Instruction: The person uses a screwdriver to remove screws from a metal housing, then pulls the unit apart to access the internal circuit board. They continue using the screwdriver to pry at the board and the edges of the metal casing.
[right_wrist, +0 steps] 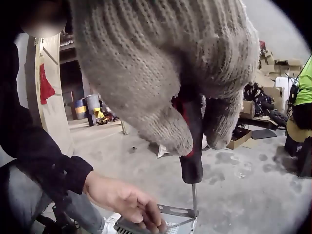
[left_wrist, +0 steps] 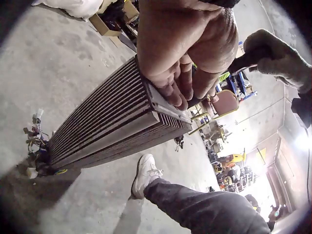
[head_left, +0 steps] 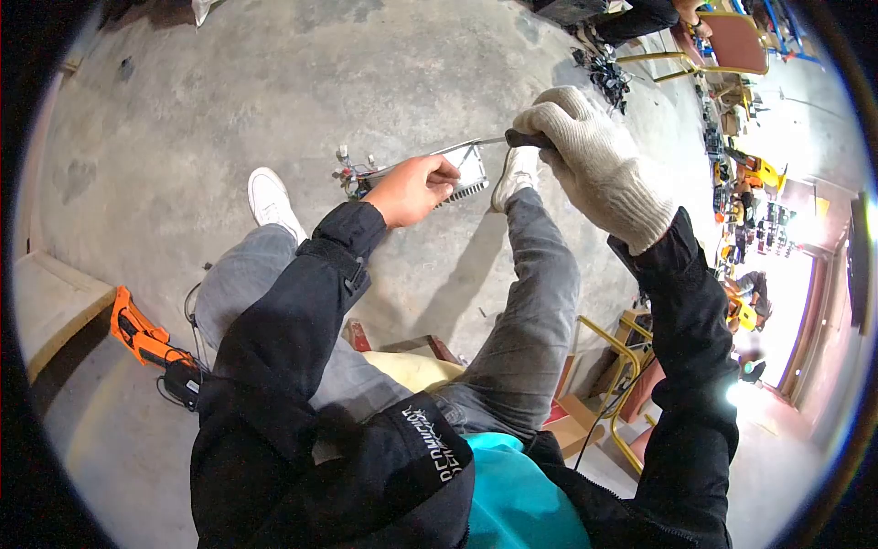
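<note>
A finned metal unit (head_left: 471, 171) stands between the person's legs; its ribbed side (left_wrist: 105, 117) fills the middle of the left wrist view, with wires and connectors (left_wrist: 36, 139) at the floor end. The bare left hand (head_left: 413, 194) has bent fingers at the unit's upper edge, gripping it; whether something small is also between the fingertips cannot be told. In a knitted glove, the right hand (head_left: 594, 165) grips a black and red screwdriver (right_wrist: 191, 163). The screwdriver's shaft (right_wrist: 195, 197) reaches a corner of the metal plate (right_wrist: 176, 211) on the unit's end.
White shoes (head_left: 272, 201) stand on the concrete floor on both sides. An orange tool (head_left: 146, 334) with a cable lies at the left. Chairs (head_left: 736, 41), a heap of dark parts (head_left: 605, 80) and another person's legs are at the upper right. Cardboard (head_left: 578, 423) lies behind the right leg.
</note>
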The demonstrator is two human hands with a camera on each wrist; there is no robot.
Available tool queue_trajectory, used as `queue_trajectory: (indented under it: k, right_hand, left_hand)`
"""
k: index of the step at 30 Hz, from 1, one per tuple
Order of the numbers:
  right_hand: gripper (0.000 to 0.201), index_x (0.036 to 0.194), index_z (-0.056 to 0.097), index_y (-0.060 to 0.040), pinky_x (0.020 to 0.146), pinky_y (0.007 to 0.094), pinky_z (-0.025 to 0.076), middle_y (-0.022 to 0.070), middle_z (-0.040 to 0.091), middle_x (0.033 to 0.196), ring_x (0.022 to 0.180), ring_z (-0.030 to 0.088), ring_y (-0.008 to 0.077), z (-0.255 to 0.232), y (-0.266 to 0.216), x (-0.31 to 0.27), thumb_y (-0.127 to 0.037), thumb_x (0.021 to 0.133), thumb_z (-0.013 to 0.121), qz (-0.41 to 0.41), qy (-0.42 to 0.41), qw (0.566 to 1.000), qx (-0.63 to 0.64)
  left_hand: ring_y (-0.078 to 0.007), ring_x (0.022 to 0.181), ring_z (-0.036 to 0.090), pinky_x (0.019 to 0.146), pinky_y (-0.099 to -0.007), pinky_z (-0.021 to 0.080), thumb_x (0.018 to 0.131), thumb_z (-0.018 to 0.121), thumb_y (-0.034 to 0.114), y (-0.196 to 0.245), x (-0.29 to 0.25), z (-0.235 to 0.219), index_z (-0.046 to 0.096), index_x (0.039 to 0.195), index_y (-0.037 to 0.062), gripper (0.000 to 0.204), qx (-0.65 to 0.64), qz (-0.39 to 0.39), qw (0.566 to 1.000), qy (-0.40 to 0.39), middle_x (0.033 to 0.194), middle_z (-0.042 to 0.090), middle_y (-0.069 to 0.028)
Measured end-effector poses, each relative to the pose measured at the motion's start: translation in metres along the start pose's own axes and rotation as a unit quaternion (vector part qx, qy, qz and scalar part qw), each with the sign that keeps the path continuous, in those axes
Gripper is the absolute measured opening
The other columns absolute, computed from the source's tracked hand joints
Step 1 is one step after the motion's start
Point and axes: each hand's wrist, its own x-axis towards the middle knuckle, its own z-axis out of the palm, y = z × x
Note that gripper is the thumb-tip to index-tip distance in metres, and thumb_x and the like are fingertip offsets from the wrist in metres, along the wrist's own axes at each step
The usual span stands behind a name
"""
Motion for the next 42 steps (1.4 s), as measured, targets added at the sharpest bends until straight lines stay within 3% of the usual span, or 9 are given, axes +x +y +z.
queue_trajectory:
  k: [5,7,11,16,20,22,28,34,42]
  right_hand:
    - [0.022,0.11,0.061,-0.0077,0.079,0.0437,0.053,0.0179,0.062,0.105,0.097,0.064,0.0387,0.001,0.0,0.0,-0.013,0.09,0.067,0.099,-0.016,0.995,-0.003]
    - [0.029,0.111,0.06,-0.0058,0.077,0.042,0.054,0.0191,0.062,0.103,0.095,0.066,0.0382,0.001,0.0,-0.001,-0.023,0.09,0.07,0.261,-0.057,0.964,-0.001]
    - [0.034,0.112,0.059,-0.005,0.077,0.0408,0.054,0.0189,0.062,0.103,0.096,0.067,0.0366,0.001,0.007,-0.011,-0.023,0.088,0.073,0.224,-0.019,0.974,0.036]
    - [0.03,0.112,0.059,-0.006,0.076,0.0409,0.055,0.0173,0.062,0.101,0.093,0.068,0.0353,0.005,0.01,-0.01,-0.02,0.089,0.072,0.01,0.043,0.999,0.017]
    - [0.03,0.114,0.059,-0.006,0.076,0.0413,0.055,0.0159,0.062,0.101,0.092,0.067,0.0366,0.003,0.005,-0.006,-0.017,0.089,0.071,0.083,0.005,0.996,-0.022]
    - [0.031,0.116,0.058,-0.0056,0.075,0.0424,0.055,0.0157,0.062,0.1,0.09,0.067,0.0377,0.003,0.001,-0.003,-0.017,0.089,0.07,0.241,-0.043,0.969,-0.006]
    - [0.032,0.114,0.056,-0.005,0.073,0.0445,0.054,0.0186,0.062,0.099,0.085,0.067,0.0381,0.002,0.011,-0.014,-0.019,0.09,0.071,0.012,0.034,0.999,-0.014]
    - [0.027,0.112,0.057,-0.0052,0.074,0.0431,0.054,0.0164,0.06,0.104,0.087,0.066,0.0374,0.002,0.005,-0.012,-0.011,0.089,0.069,0.168,-0.035,0.983,-0.061]
    - [0.025,0.111,0.059,-0.0057,0.078,0.0428,0.054,0.017,0.06,0.106,0.095,0.065,0.0371,0.002,0.01,-0.009,-0.005,0.088,0.067,0.037,0.003,0.999,-0.031]
  left_hand:
    - [-0.0186,0.112,0.065,0.1,-0.0318,0.05,0.097,0.06,0.002,-0.001,0.001,0.0,0.061,0.122,-0.0025,0.026,-0.002,-0.006,1.0,0.0,0.118,0.068,-0.0117]
    - [-0.0186,0.112,0.065,0.1,-0.0316,0.05,0.097,0.06,0.003,-0.002,0.001,0.001,0.061,0.122,-0.0027,0.026,-0.007,-0.005,1.0,-0.001,0.118,0.068,-0.012]
    - [-0.0188,0.112,0.065,0.102,-0.0315,0.05,0.097,0.061,0.003,-0.005,0.001,0.0,0.06,0.123,-0.0033,0.027,-0.032,0.0,0.999,0.0,0.119,0.067,-0.0122]
    - [-0.0192,0.112,0.065,0.102,-0.0318,0.05,0.097,0.06,0.003,-0.005,0.002,0.0,0.06,0.123,-0.0032,0.027,-0.028,0.003,1.0,-0.004,0.119,0.067,-0.0121]
    - [-0.0195,0.112,0.065,0.101,-0.0319,0.05,0.097,0.06,0.004,0.002,-0.001,-0.002,0.06,0.123,-0.0031,0.027,-0.005,-0.007,1.0,-0.007,0.119,0.067,-0.0118]
    - [-0.0195,0.112,0.065,0.101,-0.032,0.05,0.097,0.061,0.004,0.004,0.0,-0.003,0.061,0.123,-0.0031,0.027,0.014,-0.014,1.0,-0.009,0.119,0.067,-0.0117]
    - [-0.0197,0.114,0.065,0.101,-0.0319,0.05,0.097,0.06,0.005,0.0,0.001,-0.002,0.061,0.124,-0.0027,0.028,-0.007,-0.01,1.0,-0.007,0.12,0.067,-0.0123]
    - [-0.0195,0.115,0.064,0.102,-0.0319,0.05,0.098,0.061,0.006,0.002,-0.001,-0.001,0.06,0.124,-0.0028,0.028,-0.01,-0.009,1.0,-0.003,0.12,0.067,-0.0122]
    - [-0.0187,0.115,0.063,0.102,-0.0314,0.05,0.097,0.06,0.001,-0.004,0.002,-0.001,0.059,0.124,-0.0035,0.028,-0.022,-0.011,1.0,-0.009,0.12,0.067,-0.0114]
